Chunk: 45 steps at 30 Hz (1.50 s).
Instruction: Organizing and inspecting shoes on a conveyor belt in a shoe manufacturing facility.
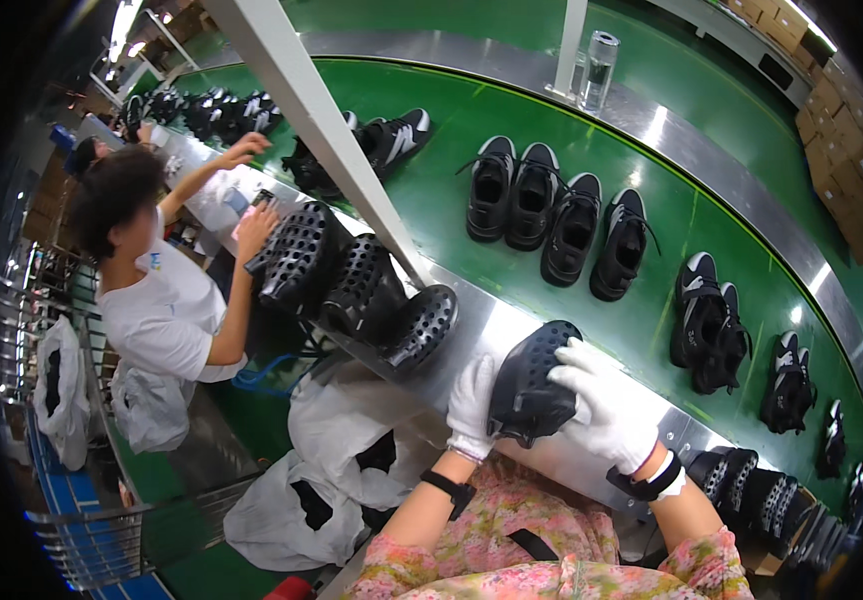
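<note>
In front of my body, above the metal edge of the line, I hold a curved black shell dotted with round holes [531, 385]. My left hand [471, 408], in a white glove, is closed against its left side. My right hand [603, 408], gloved too, grips its right side with the fingers over the top. The exact kind of this piece cannot be made out. Similar perforated black pieces [421, 328] stand in a group to the left, on the metal edge. Beyond my hands, black shoes with grey-white toes [571, 230] stand in pairs on the green belt [431, 210].
A white post [321, 130] rises between me and a co-worker [166, 270] at the left. White bags [301, 510] hang below left. More perforated black pieces [741, 475] lie at the lower right. A clear bottle [599, 72] stands on the far metal rim.
</note>
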Tool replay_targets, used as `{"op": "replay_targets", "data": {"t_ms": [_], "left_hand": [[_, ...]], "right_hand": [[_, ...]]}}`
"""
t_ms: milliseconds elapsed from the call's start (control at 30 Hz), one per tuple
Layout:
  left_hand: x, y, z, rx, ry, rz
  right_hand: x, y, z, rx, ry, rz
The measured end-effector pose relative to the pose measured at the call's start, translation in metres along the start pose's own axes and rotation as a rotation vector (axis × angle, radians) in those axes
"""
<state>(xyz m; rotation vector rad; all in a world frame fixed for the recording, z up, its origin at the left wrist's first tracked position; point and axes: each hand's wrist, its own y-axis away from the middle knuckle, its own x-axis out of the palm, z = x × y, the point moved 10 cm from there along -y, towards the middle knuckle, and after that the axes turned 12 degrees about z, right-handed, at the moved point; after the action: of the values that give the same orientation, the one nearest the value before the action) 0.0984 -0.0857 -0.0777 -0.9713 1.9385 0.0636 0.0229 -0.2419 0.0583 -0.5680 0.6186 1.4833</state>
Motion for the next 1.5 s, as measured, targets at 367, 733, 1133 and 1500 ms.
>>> {"op": "replay_targets", "data": {"t_ms": [367, 733, 1133, 1500], "left_hand": [[0.020, 0.011, 0.050, -0.240, -0.550, 0.377], [-0.022, 0.075, 0.084, -0.682, -0.069, -0.020], [-0.013, 0.072, 0.086, -0.913, 1.063, 0.026], [-0.016, 0.062, 0.029, -0.579, 0.612, 0.075]], "right_hand": [[0.056, 0.012, 0.005, 0.038, 0.209, -0.066], [0.079, 0.007, -0.003, -0.029, 0.019, -0.109], [0.071, 0.001, -0.048, 0.011, -0.052, -0.095], [0.056, 0.019, -0.024, 0.013, -0.544, -0.209]]}}
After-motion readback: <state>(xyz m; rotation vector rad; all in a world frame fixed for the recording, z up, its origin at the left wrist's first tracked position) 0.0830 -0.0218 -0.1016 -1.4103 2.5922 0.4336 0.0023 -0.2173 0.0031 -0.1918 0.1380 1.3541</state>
